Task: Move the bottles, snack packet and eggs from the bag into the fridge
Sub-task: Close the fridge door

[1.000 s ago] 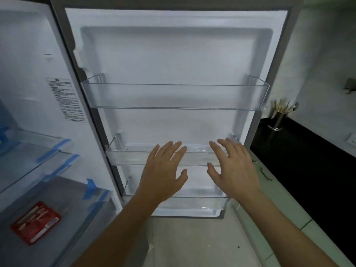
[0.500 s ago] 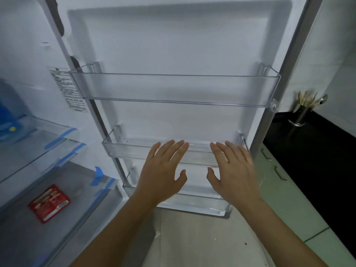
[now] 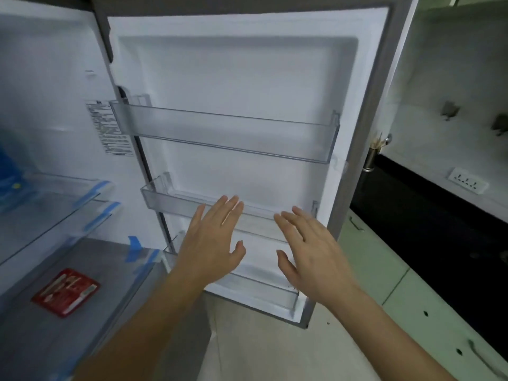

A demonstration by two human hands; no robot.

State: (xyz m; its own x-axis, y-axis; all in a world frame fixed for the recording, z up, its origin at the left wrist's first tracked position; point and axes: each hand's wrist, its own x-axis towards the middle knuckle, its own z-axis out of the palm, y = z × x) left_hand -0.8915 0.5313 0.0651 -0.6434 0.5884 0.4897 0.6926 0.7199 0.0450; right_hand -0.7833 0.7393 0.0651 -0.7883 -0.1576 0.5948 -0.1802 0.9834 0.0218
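Note:
The fridge door [image 3: 247, 92] stands open in front of me, with three clear door racks. The top rack [image 3: 225, 133] and the middle rack [image 3: 176, 199] hold nothing that I can see. My left hand [image 3: 211, 243] and my right hand [image 3: 310, 254] are stretched out side by side before the middle and bottom racks, fingers straight, palms down, holding nothing. A red snack packet [image 3: 66, 292] lies flat on the grey lower shelf [image 3: 96, 259] inside the fridge at the left. No bag, bottles or eggs are in view.
Glass shelves with blue tape [image 3: 101, 188] sit at the left, with something blue [image 3: 11, 166] behind them. A black counter [image 3: 428, 221] with a utensil holder [image 3: 372, 158] and a white socket [image 3: 467, 184] is at the right, above pale green cabinet doors [image 3: 412, 312].
The view has swung so the door now sits further right and at an angle. Both hands stay outstretched and apart in front of the racks, holding nothing.

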